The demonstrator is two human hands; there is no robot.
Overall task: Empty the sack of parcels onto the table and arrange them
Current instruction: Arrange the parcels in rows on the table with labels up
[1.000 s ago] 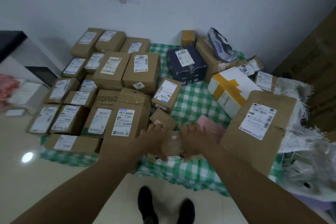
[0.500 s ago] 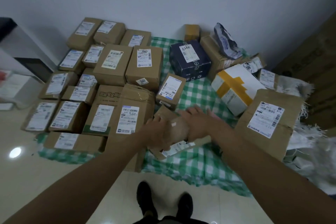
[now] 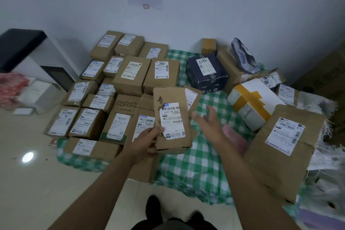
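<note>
My left hand (image 3: 147,141) grips a small brown cardboard parcel (image 3: 172,119) by its lower left edge, held upright above the green checked cloth (image 3: 197,164), its white label facing me. My right hand (image 3: 209,122) hovers just right of the parcel, fingers spread, touching nothing. Several labelled brown parcels (image 3: 130,78) lie in rows on the left half of the cloth. A large brown box (image 3: 283,147) sits at the right, beside the frayed white sack (image 3: 328,158). A pink soft parcel (image 3: 236,137) lies under my right forearm.
A dark blue box (image 3: 206,73), a white box with yellow tape (image 3: 252,106) and a grey bag (image 3: 243,56) lie at the back right. A white-and-black cabinet (image 3: 28,56) stands at the left. My shoes (image 3: 155,209) stand on the tiled floor before the cloth.
The small parcel has been lifted off the cloth and turned upright, label toward me. My right hand has let go of it and opened; my left hand alone holds it.
</note>
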